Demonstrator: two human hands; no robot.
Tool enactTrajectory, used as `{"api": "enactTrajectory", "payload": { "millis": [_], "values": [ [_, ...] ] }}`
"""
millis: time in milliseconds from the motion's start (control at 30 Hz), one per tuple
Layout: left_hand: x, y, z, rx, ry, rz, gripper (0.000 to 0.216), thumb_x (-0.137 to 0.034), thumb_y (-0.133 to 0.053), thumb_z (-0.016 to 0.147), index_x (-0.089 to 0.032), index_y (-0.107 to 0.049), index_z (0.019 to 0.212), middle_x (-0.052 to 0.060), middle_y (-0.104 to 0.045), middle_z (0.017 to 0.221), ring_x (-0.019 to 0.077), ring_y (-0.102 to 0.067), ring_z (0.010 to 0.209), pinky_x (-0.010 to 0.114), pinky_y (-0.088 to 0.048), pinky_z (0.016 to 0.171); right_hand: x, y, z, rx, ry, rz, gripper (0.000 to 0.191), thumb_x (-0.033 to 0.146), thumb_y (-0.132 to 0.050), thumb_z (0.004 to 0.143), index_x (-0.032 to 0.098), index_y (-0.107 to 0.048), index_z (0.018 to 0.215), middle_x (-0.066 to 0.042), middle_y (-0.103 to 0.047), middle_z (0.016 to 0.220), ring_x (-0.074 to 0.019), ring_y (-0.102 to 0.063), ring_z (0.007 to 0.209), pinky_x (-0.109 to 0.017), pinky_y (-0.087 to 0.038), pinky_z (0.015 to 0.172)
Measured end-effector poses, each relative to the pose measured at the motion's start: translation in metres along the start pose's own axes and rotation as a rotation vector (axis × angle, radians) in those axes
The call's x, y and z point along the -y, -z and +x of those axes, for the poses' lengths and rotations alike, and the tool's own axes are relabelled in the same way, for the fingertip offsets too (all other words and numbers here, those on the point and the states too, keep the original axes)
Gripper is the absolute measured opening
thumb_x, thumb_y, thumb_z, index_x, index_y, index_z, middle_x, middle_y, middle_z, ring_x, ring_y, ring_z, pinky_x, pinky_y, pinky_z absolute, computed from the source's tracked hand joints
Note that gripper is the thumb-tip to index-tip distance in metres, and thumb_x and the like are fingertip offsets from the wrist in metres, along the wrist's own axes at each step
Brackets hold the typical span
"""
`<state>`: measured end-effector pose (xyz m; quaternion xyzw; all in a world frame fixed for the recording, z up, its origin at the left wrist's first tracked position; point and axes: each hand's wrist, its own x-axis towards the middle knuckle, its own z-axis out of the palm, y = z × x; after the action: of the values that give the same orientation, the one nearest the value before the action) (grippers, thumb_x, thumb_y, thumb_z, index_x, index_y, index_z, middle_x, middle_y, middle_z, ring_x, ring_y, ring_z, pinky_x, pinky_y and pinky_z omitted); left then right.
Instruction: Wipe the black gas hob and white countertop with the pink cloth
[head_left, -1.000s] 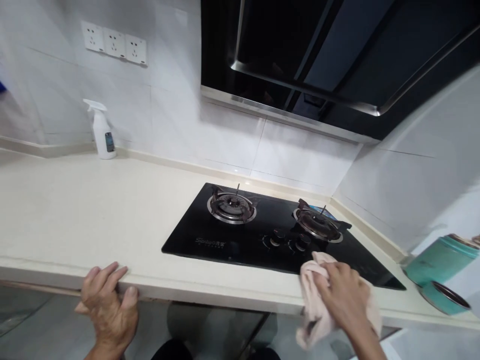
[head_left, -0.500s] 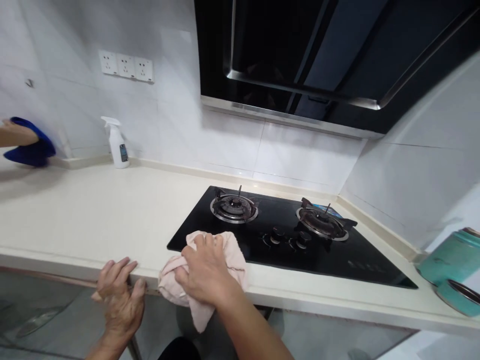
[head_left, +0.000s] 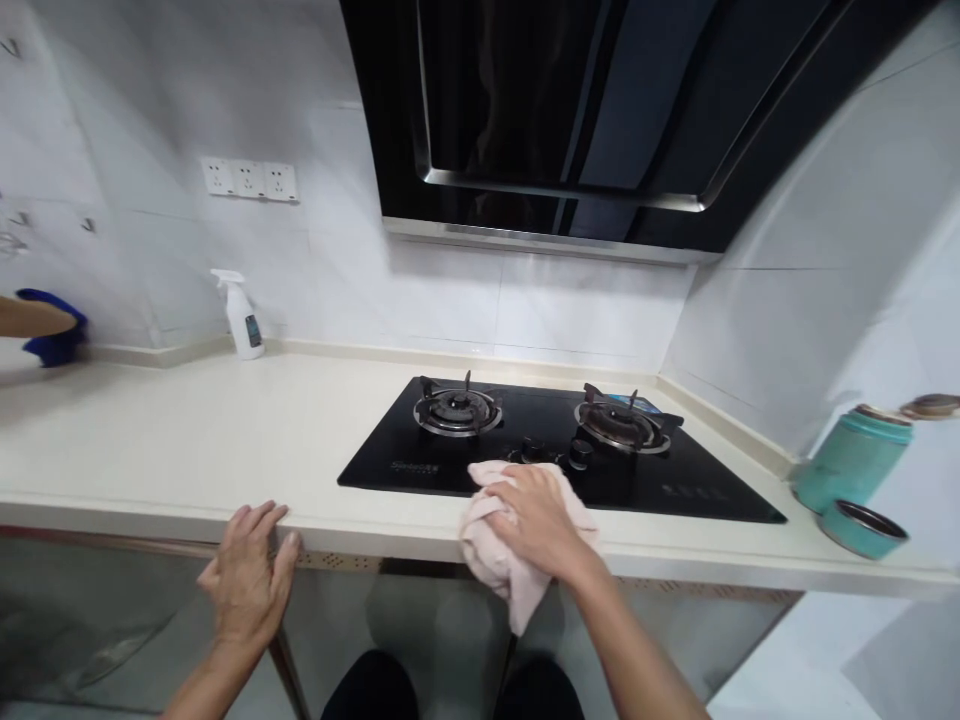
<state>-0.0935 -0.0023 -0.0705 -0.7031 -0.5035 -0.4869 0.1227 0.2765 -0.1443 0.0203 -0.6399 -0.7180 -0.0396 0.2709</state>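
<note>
My right hand [head_left: 534,518] presses a pale pink cloth [head_left: 491,555] onto the front edge of the black glass gas stove [head_left: 457,475]. The cloth bunches under my fingers, and one corner droops over the counter's edge. Just above the hand are the two stove knobs [head_left: 580,454], partly behind the cloth. My left hand [head_left: 251,575] rests on the front edge of the cream countertop [head_left: 187,430], fingers spread, holding nothing.
A white spray bottle [head_left: 244,318] stands against the back wall. Another person's arm with a blue cloth [head_left: 56,335] is at the far left. At the right sit a green canister [head_left: 855,460] and a small green bowl [head_left: 862,530]. A black range hood [head_left: 540,130] hangs above the stove.
My right hand has slid the pink cloth rightward along the stove's front edge, from its left corner to below the knobs. My left hand stays at the counter edge. The view has shifted slightly.
</note>
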Motion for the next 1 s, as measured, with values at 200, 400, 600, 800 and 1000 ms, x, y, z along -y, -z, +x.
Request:
{"api": "enactTrajectory", "payload": {
  "millis": [200, 400, 600, 800, 1000],
  "values": [
    [-0.015, 0.007, 0.013, 0.037, -0.067, 0.049, 0.041, -0.042, -0.037, 0.102, -0.021, -0.070, 0.114, 0.017, -0.066, 0.131, 0.0374, -0.050, 0.137, 0.058, -0.032, 0.111, -0.110, 0.057, -0.059, -0.073, -0.280, -0.313, 0.036, 0.039, -0.051, 0.095, 0.033, -0.070, 0.125, -0.005, -0.062, 0.135, -0.0252, -0.053, 0.125, -0.044, -0.038, 0.106],
    [-0.069, -0.012, 0.047, 0.194, -0.265, -0.114, 0.032, -0.040, -0.045, 0.098, -0.027, -0.074, 0.101, 0.008, -0.073, 0.118, 0.0276, -0.064, 0.116, 0.048, -0.036, 0.102, -0.186, 0.090, -0.069, -0.155, -0.585, -0.476, 0.042, 0.043, -0.042, 0.095, 0.027, -0.075, 0.117, -0.012, -0.064, 0.125, -0.0317, -0.057, 0.113, -0.051, -0.040, 0.099],
    [-0.111, -0.035, 0.079, 0.492, -0.369, -0.131, 0.029, -0.038, -0.053, 0.093, -0.026, -0.073, 0.110, 0.008, -0.070, 0.115, 0.0274, -0.062, 0.109, 0.042, -0.044, 0.091, -0.245, 0.103, -0.056, -0.192, -0.914, -0.557, 0.052, 0.045, -0.035, 0.096, 0.022, -0.071, 0.126, -0.021, -0.056, 0.135, -0.0433, -0.049, 0.125, -0.063, -0.035, 0.099],
    [-0.107, -0.041, 0.084, 0.550, -0.361, -0.127, 0.031, -0.038, -0.058, 0.090, -0.025, -0.073, 0.113, 0.009, -0.069, 0.117, 0.0291, -0.061, 0.110, 0.045, -0.047, 0.092, -0.277, 0.110, -0.041, -0.168, -1.027, -0.564, 0.053, 0.042, -0.033, 0.097, 0.019, -0.071, 0.125, -0.026, -0.058, 0.131, -0.0437, -0.051, 0.123, -0.062, -0.035, 0.094],
    [-0.107, -0.044, 0.071, 0.512, -0.300, -0.147, 0.042, -0.052, -0.059, 0.092, -0.026, -0.070, 0.123, 0.015, -0.058, 0.145, 0.0377, -0.050, 0.137, 0.059, -0.039, 0.109, -0.255, 0.100, -0.038, -0.105, -1.013, -0.636, 0.055, 0.043, -0.031, 0.099, 0.022, -0.063, 0.138, -0.021, -0.058, 0.133, -0.0420, -0.051, 0.126, -0.060, -0.035, 0.100]
  ]
}}
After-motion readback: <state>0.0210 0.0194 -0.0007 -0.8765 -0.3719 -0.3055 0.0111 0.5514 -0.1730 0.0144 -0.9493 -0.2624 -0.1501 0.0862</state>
